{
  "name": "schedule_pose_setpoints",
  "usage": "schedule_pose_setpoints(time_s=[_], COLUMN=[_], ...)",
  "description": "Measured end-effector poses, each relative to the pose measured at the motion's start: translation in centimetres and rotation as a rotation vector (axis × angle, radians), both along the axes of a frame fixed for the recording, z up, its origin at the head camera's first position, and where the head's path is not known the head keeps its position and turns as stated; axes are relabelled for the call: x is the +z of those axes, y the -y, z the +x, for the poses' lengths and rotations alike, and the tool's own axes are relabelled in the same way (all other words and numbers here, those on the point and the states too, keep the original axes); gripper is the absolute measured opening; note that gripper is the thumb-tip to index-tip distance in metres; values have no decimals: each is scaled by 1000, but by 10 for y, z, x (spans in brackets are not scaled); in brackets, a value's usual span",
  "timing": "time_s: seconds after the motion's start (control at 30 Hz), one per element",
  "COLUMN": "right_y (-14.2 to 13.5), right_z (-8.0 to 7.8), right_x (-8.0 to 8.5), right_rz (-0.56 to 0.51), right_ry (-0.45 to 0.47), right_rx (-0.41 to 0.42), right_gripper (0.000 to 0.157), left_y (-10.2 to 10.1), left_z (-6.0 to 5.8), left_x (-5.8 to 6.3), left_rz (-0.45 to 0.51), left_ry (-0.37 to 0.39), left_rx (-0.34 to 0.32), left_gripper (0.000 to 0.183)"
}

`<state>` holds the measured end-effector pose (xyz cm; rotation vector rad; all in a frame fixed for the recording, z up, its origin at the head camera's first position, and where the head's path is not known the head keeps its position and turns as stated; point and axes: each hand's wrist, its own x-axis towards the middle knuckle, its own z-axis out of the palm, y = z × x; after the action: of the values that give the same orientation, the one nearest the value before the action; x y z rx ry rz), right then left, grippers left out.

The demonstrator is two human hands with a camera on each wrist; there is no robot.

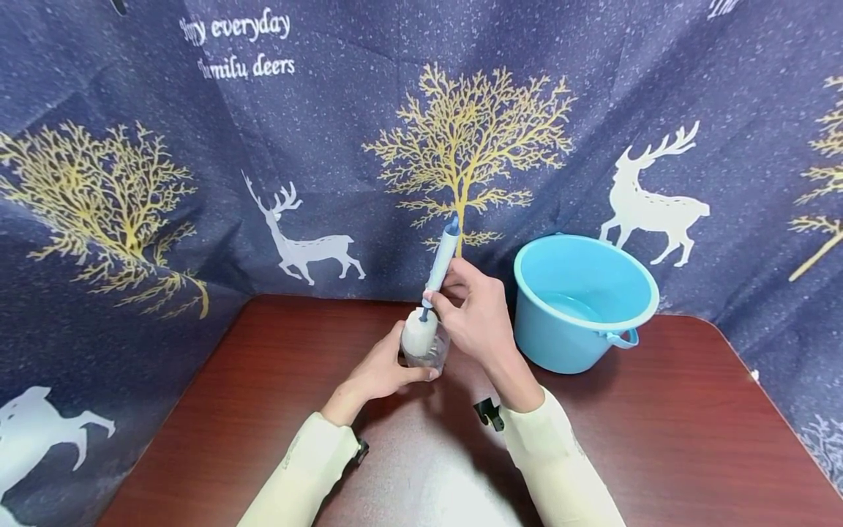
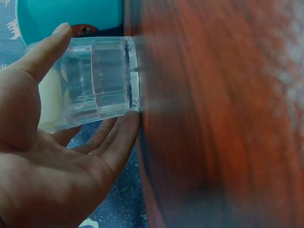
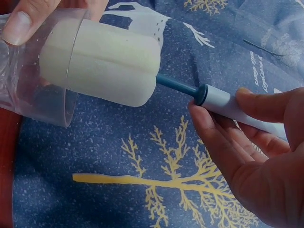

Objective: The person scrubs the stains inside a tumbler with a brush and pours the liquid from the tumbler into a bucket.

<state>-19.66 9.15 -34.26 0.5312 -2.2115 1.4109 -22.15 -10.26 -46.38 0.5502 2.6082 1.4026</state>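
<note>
A clear cup point(image 2: 110, 78) stands base down on the table, between the thumb and fingers of my left hand point(image 1: 380, 372). In the right wrist view, the white sponge head point(image 3: 107, 64) of a cup brush is partly inside the cup, its upper part sticking out past the rim. A thin dark blue stem point(image 3: 178, 86) joins the sponge to the pale blue-grey handle point(image 1: 442, 265), which leans up and slightly right in the head view. My right hand point(image 1: 479, 311) pinches this handle near its lower end, just above the cup.
A light blue bucket point(image 1: 556, 340) stands on the table to the right of my right hand. Behind the reddish-brown wooden table point(image 1: 276, 388) hangs a dark blue cloth point(image 1: 329, 139) printed with deer and trees.
</note>
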Motion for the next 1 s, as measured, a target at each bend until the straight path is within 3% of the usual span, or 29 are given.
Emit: schedule_pose_setpoints(time_s=[1.0], right_y=[-1], right_z=[-1], right_x=[1], right_rz=[7], right_ry=[-46], right_rx=[-44], right_gripper=[18], left_y=[1], left_z=[0], left_x=[0], left_rz=[10], left_ry=[-13], left_rx=[-20], left_gripper=[79])
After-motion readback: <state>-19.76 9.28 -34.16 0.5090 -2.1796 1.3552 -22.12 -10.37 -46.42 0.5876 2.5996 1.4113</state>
